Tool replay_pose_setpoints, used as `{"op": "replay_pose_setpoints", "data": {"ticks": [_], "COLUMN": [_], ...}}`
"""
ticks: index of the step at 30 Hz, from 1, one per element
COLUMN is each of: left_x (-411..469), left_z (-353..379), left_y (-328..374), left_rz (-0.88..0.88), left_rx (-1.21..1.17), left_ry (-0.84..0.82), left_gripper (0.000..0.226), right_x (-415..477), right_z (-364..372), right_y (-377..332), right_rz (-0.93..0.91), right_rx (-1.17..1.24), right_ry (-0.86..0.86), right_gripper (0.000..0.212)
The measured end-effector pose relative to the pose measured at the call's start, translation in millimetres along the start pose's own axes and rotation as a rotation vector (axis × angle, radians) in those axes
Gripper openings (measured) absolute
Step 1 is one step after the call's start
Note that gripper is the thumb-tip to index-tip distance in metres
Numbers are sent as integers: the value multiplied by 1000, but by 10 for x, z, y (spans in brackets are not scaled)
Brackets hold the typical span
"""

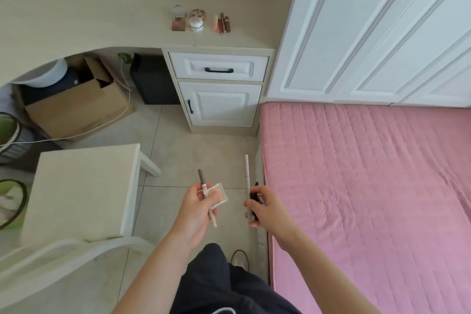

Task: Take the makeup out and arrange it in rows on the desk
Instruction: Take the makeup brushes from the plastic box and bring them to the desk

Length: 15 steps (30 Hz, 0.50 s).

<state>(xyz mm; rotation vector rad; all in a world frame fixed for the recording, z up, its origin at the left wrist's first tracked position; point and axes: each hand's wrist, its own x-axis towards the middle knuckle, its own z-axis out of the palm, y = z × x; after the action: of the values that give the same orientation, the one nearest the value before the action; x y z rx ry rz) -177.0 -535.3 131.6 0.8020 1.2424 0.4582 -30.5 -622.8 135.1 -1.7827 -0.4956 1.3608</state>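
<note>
- Beige desk (76, 15), upper left: makeup (196, 20) already lined up near its right end.
- Your left hand (198, 205) grips a brown-tipped pencil (201, 178) and a clear case (220, 195), probably to save trips.
- Your right hand (265, 208) clamps a white pencil (246, 173) and a dark item (253, 196).

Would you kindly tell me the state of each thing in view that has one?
Drawer: closed.
Cabinet door: closed.
Cardboard box: flaps open.
Left hand: grip round brown-tipped pencil and clear case.
Right hand: grip round white pencil and dark item.
Lipsticks: on desk, side by side.
</note>
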Motion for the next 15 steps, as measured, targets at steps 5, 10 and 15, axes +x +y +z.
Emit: {"op": "replay_pose_setpoints", "data": {"ticks": [5,10,15], "left_x": [484,918,1516], "left_z": [79,103,36], "left_y": [387,781,1416], "left_rz": [1,13,1], "left_rx": [17,-1,23], "left_ry": [38,64,16], "left_gripper": [24,24,17], "right_x": [539,1018,1651], "right_z": [-70,-34,56], "right_y": [-304,-620,-1199], "right_rz": [32,26,3], "right_rx": [-9,-7,-11], "right_ry": [-4,34,97], "right_gripper": [24,25,24]}}
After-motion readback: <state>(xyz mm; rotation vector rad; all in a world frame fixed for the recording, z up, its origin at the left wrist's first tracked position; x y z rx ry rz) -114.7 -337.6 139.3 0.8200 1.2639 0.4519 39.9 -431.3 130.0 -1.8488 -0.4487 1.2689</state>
